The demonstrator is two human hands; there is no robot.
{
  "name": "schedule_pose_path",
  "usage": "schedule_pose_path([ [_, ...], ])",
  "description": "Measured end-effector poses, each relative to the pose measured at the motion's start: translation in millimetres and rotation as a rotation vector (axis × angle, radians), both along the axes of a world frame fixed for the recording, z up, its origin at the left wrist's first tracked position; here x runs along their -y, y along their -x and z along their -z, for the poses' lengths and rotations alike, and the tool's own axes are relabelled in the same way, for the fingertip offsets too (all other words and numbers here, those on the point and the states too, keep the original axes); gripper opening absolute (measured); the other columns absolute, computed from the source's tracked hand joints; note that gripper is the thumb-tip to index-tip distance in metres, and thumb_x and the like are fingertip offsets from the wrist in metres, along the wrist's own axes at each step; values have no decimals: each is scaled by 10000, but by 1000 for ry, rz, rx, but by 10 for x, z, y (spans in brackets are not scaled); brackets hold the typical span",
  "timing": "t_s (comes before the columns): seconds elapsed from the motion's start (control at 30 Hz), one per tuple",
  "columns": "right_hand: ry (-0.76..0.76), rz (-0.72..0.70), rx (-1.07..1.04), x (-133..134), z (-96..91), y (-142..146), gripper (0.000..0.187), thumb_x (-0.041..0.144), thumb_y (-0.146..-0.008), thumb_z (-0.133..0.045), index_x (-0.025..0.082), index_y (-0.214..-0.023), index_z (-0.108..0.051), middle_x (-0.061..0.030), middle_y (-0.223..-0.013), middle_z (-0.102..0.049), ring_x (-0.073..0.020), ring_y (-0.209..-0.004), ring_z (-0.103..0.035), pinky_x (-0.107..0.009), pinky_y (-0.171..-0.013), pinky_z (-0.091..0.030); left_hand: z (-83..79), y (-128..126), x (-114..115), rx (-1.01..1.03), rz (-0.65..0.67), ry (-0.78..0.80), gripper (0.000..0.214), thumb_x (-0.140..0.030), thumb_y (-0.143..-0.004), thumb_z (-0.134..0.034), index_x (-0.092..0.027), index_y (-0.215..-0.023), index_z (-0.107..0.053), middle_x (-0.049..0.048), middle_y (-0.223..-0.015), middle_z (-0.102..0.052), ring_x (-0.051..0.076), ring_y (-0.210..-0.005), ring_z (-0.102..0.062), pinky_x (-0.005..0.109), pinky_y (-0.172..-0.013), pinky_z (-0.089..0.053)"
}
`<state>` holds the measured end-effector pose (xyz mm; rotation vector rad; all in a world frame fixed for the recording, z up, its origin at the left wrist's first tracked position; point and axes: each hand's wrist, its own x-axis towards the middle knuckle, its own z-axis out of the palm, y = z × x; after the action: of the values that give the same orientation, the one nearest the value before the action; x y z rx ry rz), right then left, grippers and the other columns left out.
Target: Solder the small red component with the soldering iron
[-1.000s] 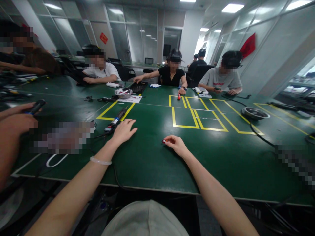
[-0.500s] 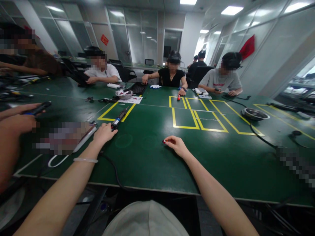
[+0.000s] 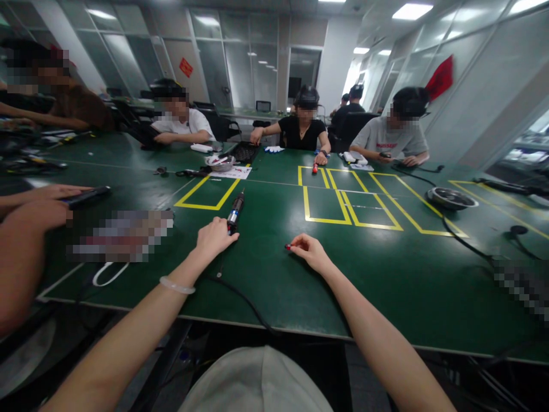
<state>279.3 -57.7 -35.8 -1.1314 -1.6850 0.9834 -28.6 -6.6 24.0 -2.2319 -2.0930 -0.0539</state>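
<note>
My left hand point(image 3: 214, 237) is closed around an electric screwdriver point(image 3: 235, 210), a dark tool with a silver and blue band. Its thin bit points away from me and a little to the right. From beneath this hand a black cable point(image 3: 240, 294) runs over the table edge. Right of it, my right hand point(image 3: 311, 253) rests low over the green table point(image 3: 266, 274) in a pinch. Between thumb and forefinger is a small red piece point(image 3: 287, 246) with a dark end, too small to identify.
Yellow tape frames point(image 3: 328, 221) mark the table beyond my hands. A steel bowl point(image 3: 452, 198) stands at right, near a black cable. On the left lies a blurred-out flat item point(image 3: 122, 234) beside a co-worker's hands point(image 3: 49, 209). Other people sit across the table.
My left hand has moved right with the screwdriver, nearer my right hand, and the tool now points more steeply away from me. My right hand keeps its pinch almost in place.
</note>
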Motion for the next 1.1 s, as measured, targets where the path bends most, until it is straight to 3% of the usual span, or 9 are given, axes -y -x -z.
schedule_pose_path([
  [0.27,-84,51,89,20,-34,11,183,361,-817,-631,183,-843,-593,34,-659,-541,-116,-576,-465,-232,-562,-362,-21,-823,300,-42,199,-17,504,-505,-833,-502,-100,-1127,-561,166,-1095,-578,289,-955,-621,362,-766,-492],
  [0.5,-232,108,225,38,-77,12,75,258,-848,-586,183,-839,-595,5,-760,-576,-127,-649,-497,-239,-628,-386,24,-1317,566,38,300,-31,442,-454,-828,-530,-112,-1108,-539,155,-1080,-569,283,-976,-608,374,-809,-466],
  [0.7,-256,63,350,44,-80,37,27,169,-833,-597,186,-813,-594,4,-789,-557,-126,-671,-508,-240,-661,-390,83,-1383,637,78,342,-41,388,-417,-845,-518,-125,-1101,-535,148,-1078,-564,276,-990,-596,376,-830,-453],
  [0.9,-269,71,333,47,-95,41,22,170,-840,-618,182,-834,-636,-9,-837,-542,-120,-686,-529,-241,-689,-420,75,-1371,640,79,348,-58,377,-417,-848,-513,-125,-1085,-535,145,-1071,-564,269,-974,-594,371,-827,-448],
  [1.1,-300,113,353,51,-100,50,85,175,-849,-610,182,-830,-692,-29,-810,-636,-136,-694,-566,-242,-683,-431,101,-1372,637,88,349,-68,359,-407,-851,-513,-128,-1076,-531,144,-1067,-563,271,-983,-587,375,-835,-448],
])
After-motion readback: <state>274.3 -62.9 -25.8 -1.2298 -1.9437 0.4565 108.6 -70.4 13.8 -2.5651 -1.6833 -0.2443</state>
